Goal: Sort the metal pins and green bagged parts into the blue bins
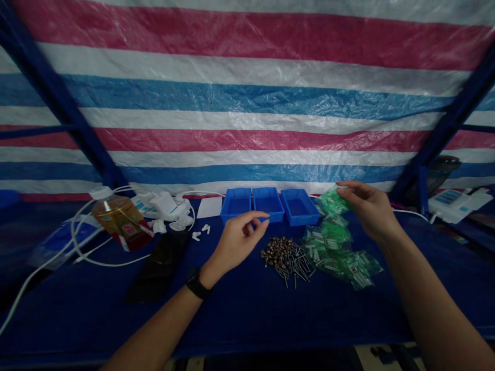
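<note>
My right hand [367, 208] pinches the top corner of a small clear plastic bag with green contents [333, 202] between thumb and fingers. Below it lie several similar bags [328, 237], with green and whitish pieces inside. My left hand [244, 234], with a black band at the wrist, hovers in front of the blue trays, fingers curved and thumb a little apart, nothing visible in it. To its right, a pile of metal screws [288, 256] with brownish heads rests on the blue table surface [240, 314].
Three blue trays, left [236, 202], middle [267, 202] and right [299, 205], stand along the back. At left are a bottle [122, 219], white cables, chargers [167, 206], white earbuds [206, 228] and a black pouch [158, 268]. A power strip [458, 203] lies far right.
</note>
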Demonstrator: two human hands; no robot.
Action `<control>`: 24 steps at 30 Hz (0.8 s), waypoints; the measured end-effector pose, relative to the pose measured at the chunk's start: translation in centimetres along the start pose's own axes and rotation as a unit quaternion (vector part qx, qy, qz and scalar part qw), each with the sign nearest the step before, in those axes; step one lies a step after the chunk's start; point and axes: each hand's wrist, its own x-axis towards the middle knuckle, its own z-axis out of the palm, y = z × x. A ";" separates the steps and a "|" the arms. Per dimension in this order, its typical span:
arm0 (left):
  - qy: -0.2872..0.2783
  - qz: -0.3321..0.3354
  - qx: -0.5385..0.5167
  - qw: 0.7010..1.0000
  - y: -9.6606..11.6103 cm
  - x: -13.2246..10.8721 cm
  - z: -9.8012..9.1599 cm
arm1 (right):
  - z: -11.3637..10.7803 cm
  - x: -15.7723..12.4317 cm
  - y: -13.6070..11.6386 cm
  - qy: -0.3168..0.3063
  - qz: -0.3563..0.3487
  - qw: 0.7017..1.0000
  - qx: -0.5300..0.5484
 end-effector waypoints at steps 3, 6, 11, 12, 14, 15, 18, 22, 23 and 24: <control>-0.063 -0.102 -0.189 0.975 0.9 -0.4 2.2 | 5.2 -2.6 -1.1 -0.089 0.003 0.995 0.047; -0.080 -0.154 -0.288 0.942 0.5 -0.8 3.3 | 9.1 -4.9 -1.4 -0.159 0.034 0.983 0.082; -0.046 -0.160 -0.313 0.935 -0.6 -1.1 2.9 | 9.9 -6.5 -0.7 -0.231 0.115 0.962 0.086; -0.051 -0.160 -0.313 0.935 -0.6 -1.1 2.8 | 9.6 -6.6 -0.5 -0.245 0.136 0.956 0.087; -0.066 -0.163 -0.311 0.934 -0.6 -1.1 2.6 | 9.0 -6.6 -0.1 -0.261 0.158 0.949 0.083; -0.070 -0.166 -0.310 0.934 -0.5 -1.1 2.6 | 8.7 -6.4 0.0 -0.254 0.159 0.951 0.078; -0.064 -0.170 -0.311 0.933 -0.6 -0.9 2.5 | 7.3 -4.7 0.1 -0.152 0.126 0.978 0.073; -0.039 -0.162 -0.300 0.939 -0.9 -0.8 2.2 | 4.7 0.5 0.6 0.024 0.066 0.996 0.047; -0.036 -0.161 -0.298 0.940 -0.9 -0.8 2.2 | 4.3 1.9 0.9 0.041 0.062 0.997 0.025; -0.035 -0.162 -0.296 0.941 -0.9 -0.8 2.1 | 4.2 3.2 1.3 0.044 0.067 0.997 -0.008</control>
